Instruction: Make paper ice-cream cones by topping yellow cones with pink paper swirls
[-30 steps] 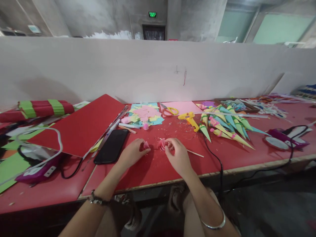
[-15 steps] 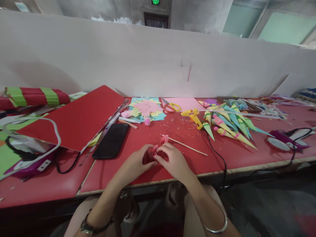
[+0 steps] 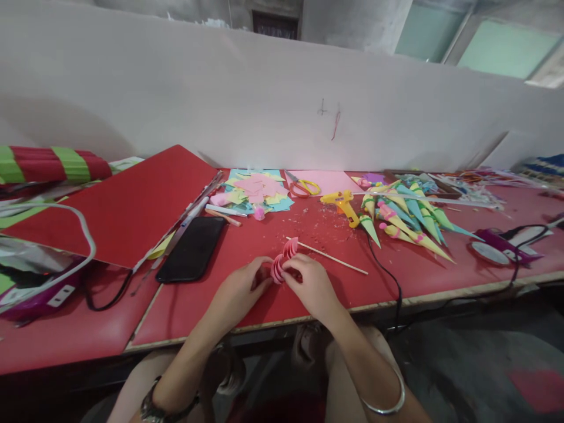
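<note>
A pink curled strip of paper [image 3: 277,267], folded into several ridges, is between my hands just above the red table [image 3: 268,308]. My left hand [image 3: 247,285] pinches its left side with thumb and fingertips. My right hand [image 3: 311,282] grips its right side, and the strip's upper end sticks up past the fingers. Right behind my right hand lies a thin wooden stick [image 3: 337,257], slanting down to the right.
To the left lie a black phone [image 3: 191,249] and a large red sheet [image 3: 127,205]. Behind are paper scraps [image 3: 259,188] and scissors [image 3: 304,185]. On the right are a yellow glue gun [image 3: 343,205], its black cord [image 3: 385,267] and several paper cones [image 3: 409,214].
More of the pink strip shows between my fingers, its ridges spread further apart. My hands stay close together. The whole view has shifted slightly.
</note>
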Demonstrator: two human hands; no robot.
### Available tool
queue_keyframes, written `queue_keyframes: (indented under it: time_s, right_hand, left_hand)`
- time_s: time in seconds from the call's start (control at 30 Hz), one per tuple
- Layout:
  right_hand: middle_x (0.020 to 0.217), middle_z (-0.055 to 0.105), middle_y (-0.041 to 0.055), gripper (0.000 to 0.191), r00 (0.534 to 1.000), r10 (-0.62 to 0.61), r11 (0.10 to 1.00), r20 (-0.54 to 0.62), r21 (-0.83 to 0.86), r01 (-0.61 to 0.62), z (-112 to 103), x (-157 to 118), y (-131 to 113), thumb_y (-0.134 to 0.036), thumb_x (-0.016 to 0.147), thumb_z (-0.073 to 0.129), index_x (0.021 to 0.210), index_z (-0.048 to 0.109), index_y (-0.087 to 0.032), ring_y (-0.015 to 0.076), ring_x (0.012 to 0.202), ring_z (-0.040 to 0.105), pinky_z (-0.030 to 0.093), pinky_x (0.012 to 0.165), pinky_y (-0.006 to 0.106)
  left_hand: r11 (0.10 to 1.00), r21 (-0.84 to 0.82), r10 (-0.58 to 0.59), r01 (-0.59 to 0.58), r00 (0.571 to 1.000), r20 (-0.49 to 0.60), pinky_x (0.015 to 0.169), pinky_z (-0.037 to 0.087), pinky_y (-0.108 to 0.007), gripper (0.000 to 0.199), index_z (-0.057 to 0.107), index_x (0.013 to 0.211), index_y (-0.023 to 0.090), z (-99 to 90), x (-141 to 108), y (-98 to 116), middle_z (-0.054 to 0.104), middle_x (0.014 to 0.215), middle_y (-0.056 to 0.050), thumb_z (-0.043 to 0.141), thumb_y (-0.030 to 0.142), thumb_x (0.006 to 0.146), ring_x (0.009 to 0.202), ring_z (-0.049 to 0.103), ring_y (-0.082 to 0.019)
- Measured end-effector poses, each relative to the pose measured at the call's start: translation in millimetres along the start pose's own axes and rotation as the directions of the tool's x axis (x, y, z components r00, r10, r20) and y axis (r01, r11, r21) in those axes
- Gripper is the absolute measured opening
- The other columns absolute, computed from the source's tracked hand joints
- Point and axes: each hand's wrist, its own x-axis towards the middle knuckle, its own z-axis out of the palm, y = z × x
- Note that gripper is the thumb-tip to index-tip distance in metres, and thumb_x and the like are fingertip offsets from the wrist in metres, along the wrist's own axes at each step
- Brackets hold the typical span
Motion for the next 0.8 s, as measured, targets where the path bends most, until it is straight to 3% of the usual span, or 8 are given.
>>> queue_keyframes:
  time_s: [0.13, 0.27, 0.4, 0.8]
  right_hand:
    - [0.078, 0.06, 0.0013, 0.01, 1.0, 0.001, 1.0, 0.003, -0.007, -0.001, 0.3, -0.2, 0.0, -0.013, 0.078, 0.054, 0.077, 0.062, -0.019, 0.0134, 0.072, 0.054, 0.039, 0.066, 0.023]
    - [0.08, 0.06, 0.0018, 0.009, 1.0, -0.001, 1.0, 0.011, -0.02, 0.001, 0.7, -0.3, 0.6, -0.015, 0.079, 0.054, 0.079, 0.062, -0.019, 0.0136, 0.073, 0.054, 0.039, 0.066, 0.024]
    - [0.08, 0.06, 0.0026, 0.01, 1.0, -0.026, 0.999, 0.01, -0.037, 0.027, 0.0, -0.9, 0.7, -0.016, 0.081, 0.052, 0.078, 0.061, -0.019, 0.0144, 0.075, 0.054, 0.039, 0.067, 0.024]
    - [0.081, 0.058, 0.0027, 0.011, 0.999, -0.03, 0.999, 0.015, -0.042, 0.03, -0.2, -0.8, 1.7, -0.019, 0.082, 0.051, 0.077, 0.06, -0.019, 0.0149, 0.076, 0.054, 0.038, 0.066, 0.025]
  left_hand:
    - [0.997, 0.072, 0.004, -0.003, 1.0, -0.013, 0.059, 0.039, -0.024, 0.028, 0.05, 0.103, 0.021, 1.6, -0.2, 0.4, 0.061, 0.078, 0.0, 0.051, 0.033, 0.078, 0.067, 0.056, -0.016]
    - [0.961, 0.272, 0.06, -0.042, 0.996, -0.06, 0.064, 0.041, -0.026, 0.032, 0.052, 0.106, 0.023, 4.0, 2.0, -2.4, 0.059, 0.094, -0.004, 0.051, 0.039, 0.078, 0.08, 0.058, -0.019]
    - [0.917, 0.387, 0.112, -0.094, 0.993, -0.026, 0.06, 0.04, -0.024, 0.027, 0.056, 0.1, 0.022, 2.7, 4.1, -7.7, 0.056, 0.089, -0.003, 0.045, 0.04, 0.082, 0.074, 0.057, -0.017]
    - [0.964, 0.257, 0.076, -0.068, 0.997, -0.023, 0.066, 0.042, -0.025, 0.022, 0.057, 0.089, 0.019, -3.3, 2.4, -5.5, 0.057, 0.089, -0.004, 0.038, 0.019, 0.079, 0.076, 0.057, -0.017]
